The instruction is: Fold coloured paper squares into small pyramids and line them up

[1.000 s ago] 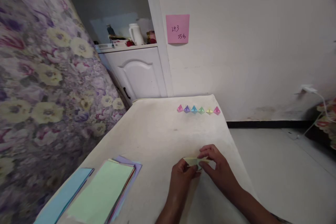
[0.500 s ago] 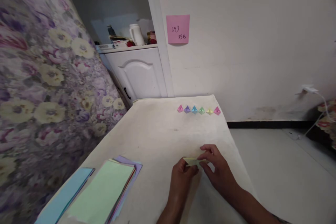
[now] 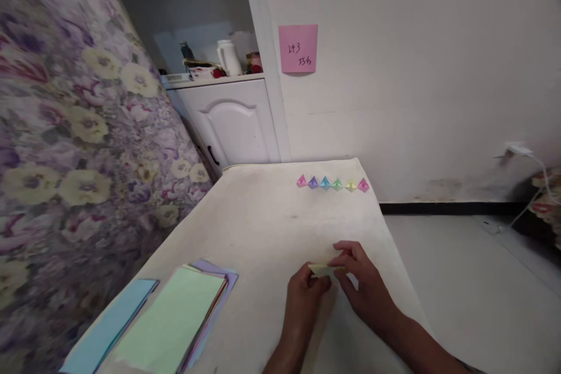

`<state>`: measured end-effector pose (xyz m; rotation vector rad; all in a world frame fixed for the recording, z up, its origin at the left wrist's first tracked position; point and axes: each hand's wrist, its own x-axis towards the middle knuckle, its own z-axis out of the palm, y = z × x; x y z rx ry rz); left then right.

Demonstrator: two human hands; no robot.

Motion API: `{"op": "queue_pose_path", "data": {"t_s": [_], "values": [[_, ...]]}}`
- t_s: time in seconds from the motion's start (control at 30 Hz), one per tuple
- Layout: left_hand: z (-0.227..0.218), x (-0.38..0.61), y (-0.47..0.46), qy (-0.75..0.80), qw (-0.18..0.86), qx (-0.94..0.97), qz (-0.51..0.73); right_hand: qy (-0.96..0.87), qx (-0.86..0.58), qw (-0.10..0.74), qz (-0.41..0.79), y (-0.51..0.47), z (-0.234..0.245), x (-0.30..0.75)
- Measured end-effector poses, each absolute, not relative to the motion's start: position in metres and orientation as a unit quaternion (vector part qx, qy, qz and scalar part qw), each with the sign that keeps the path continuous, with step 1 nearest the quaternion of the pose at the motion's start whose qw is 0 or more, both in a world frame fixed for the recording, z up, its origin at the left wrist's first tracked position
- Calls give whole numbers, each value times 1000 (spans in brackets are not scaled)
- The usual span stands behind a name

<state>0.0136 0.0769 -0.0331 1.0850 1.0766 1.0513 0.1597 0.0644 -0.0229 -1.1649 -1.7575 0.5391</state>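
Observation:
Between my two hands is a small piece of folded pale green paper [image 3: 321, 270], held just above the table. My left hand [image 3: 307, 292] pinches its left end between thumb and fingers. At the right end, my right hand [image 3: 362, 277] grips the paper with thumb and index finger, the other fingers curled loosely. My fingertips hide part of the folds. Farther back, several small folded paper pieces stand in a row, among them a blue one [image 3: 325, 182], a yellow one [image 3: 351, 186] and a pink one [image 3: 363, 184].
The cream-covered table [image 3: 263, 216] has a stack of coloured paper [image 3: 175, 315] at its front left, green on top. Beside it lies a narrower blue stack [image 3: 114, 324]. A floral curtain [image 3: 87, 158] borders the left; a wall [image 3: 416, 70] and white cabinet [image 3: 232, 123] stand behind.
The green paper has tilted slightly, so its face looks narrower. Both hands keep their grip in nearly the same place.

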Motion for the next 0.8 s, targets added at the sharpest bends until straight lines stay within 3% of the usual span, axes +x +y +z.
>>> {"op": "queue_pose_path", "data": {"t_s": [0.8], "values": [[-28,17,73,509,521,532,432,-693,-489,459,265,65,-17,159]]}}
